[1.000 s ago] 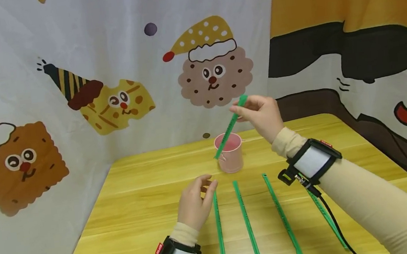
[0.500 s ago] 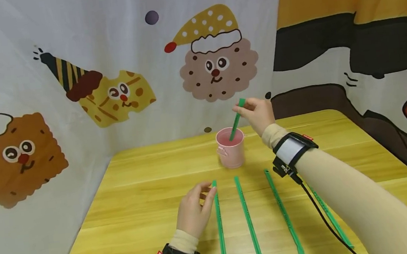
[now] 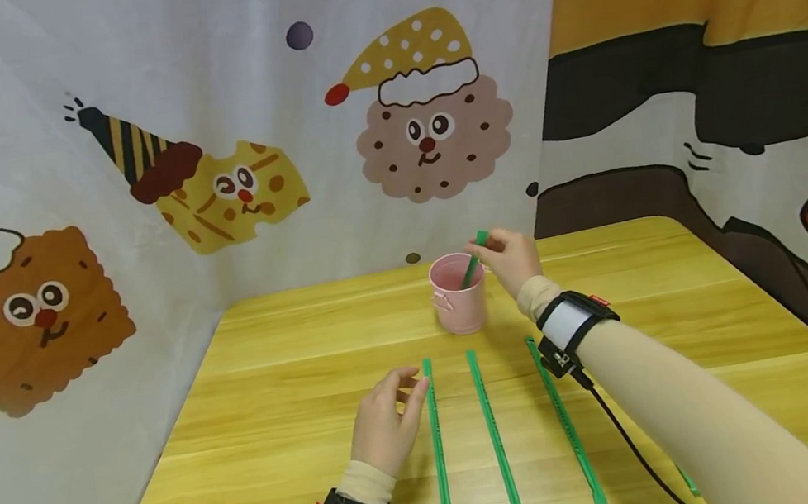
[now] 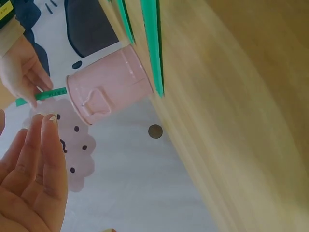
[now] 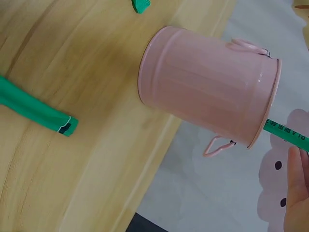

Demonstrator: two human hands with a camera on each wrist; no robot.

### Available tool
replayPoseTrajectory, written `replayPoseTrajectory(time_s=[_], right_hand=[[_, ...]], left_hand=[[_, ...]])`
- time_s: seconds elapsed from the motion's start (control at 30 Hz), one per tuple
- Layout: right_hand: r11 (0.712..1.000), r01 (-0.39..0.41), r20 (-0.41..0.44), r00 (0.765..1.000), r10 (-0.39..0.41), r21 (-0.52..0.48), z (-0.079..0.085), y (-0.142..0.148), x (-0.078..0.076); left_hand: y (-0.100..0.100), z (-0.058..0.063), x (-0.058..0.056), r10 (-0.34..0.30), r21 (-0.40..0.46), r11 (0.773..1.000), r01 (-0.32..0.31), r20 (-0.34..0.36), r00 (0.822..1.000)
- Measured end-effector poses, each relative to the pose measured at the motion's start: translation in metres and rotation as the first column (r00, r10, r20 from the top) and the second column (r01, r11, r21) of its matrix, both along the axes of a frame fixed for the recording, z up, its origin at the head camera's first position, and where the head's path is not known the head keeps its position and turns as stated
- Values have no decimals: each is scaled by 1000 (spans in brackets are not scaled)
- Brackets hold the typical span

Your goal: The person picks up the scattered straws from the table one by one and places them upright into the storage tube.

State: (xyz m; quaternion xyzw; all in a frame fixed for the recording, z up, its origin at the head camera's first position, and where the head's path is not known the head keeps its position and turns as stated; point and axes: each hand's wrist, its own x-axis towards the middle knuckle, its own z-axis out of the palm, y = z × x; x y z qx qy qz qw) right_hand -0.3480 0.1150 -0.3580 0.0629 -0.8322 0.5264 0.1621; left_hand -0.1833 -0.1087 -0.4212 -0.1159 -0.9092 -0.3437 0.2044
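My right hand [image 3: 515,260] pinches a slim green wrapped straw [image 3: 472,269] near its top end. The straw's lower part is inside a small pink bucket [image 3: 462,312] with little side handles; its bottom tip is hidden by the bucket wall. In the right wrist view, dark print shows on the straw [image 5: 288,134] where it leaves the rim. My left hand [image 3: 386,424] is held with relaxed fingers by the far end of the leftmost straw [image 3: 438,448] on the table. The left wrist view shows nothing gripped in that hand [image 4: 36,179].
More green straws lie spaced across the wooden table [image 3: 268,434]: a second straw [image 3: 496,441], a third straw [image 3: 573,436], and another straw [image 3: 688,481] mostly hidden under the right forearm. A cartoon-printed curtain [image 3: 342,234] stands behind the table. A black cable [image 3: 631,446] trails from the right wrist.
My right hand has brought the straw over the bucket and lowered it in. The left hand has stayed nearly still beside the leftmost straw. The head view has shifted slightly.
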Motion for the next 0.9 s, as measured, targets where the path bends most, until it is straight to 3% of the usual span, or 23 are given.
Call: replayPoseTrajectory(time_s=[0.17, 0.4, 0.5, 0.67, 0.83, 0.9], right_hand=[[1000, -12, 13, 1000, 11, 9, -1, 0, 2], [999, -47, 2, 999, 47, 25, 0, 2, 10], [997, -70, -15, 997, 71, 41, -1, 4, 15], [993, -108, -71, 991, 112, 54, -4, 6, 20], [989, -134, -104, 985, 140, 56, -5, 6, 24], [988, -144, -103, 983, 149, 55, -3, 6, 26]], left_hand=[[2, -2, -3, 10, -25, 1000, -10, 20, 1000], [8, -9, -9, 39, -127, 992, -19, 156, 987], [9, -14, -10, 40, -153, 988, 0, 256, 966], [9, -19, -10, 69, -200, 980, 17, 412, 909], [10, -20, -11, 71, -242, 969, 57, 487, 871], [10, -20, -11, 69, -268, 960, 78, 497, 865]])
